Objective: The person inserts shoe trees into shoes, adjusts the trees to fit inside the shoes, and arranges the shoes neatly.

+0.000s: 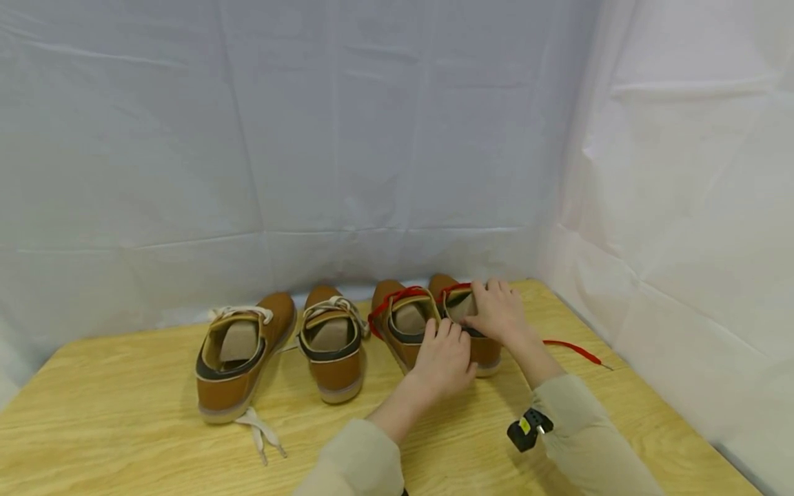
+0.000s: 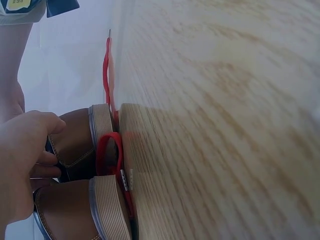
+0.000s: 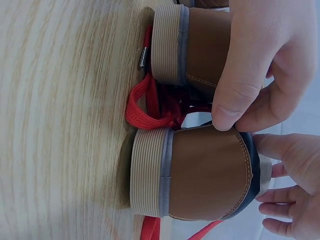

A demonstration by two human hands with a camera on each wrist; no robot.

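Note:
Two brown shoes with red laces stand side by side at the right of the table, heels towards me. On the farther right shoe (image 3: 210,175), my left hand (image 1: 443,355) pinches the heel's dark collar, its thumb on the outside of the heel. My right hand (image 1: 496,310) grips the same shoe's collar at the opening, thumb nearer the left side. The left red-laced shoe (image 2: 67,210) is right beside my left hand and partly covered by it. Between the two heels, a red lace loop (image 3: 145,112) lies on the table.
Left of these stand two similar brown shoes, one angled shoe (image 1: 223,396) and one straighter shoe (image 1: 338,372), both with white laces. White lace ends (image 1: 263,434) trail on the wooden table (image 1: 124,406). A red lace end (image 1: 577,350) lies at right. White sheets (image 1: 397,138) hang behind and right.

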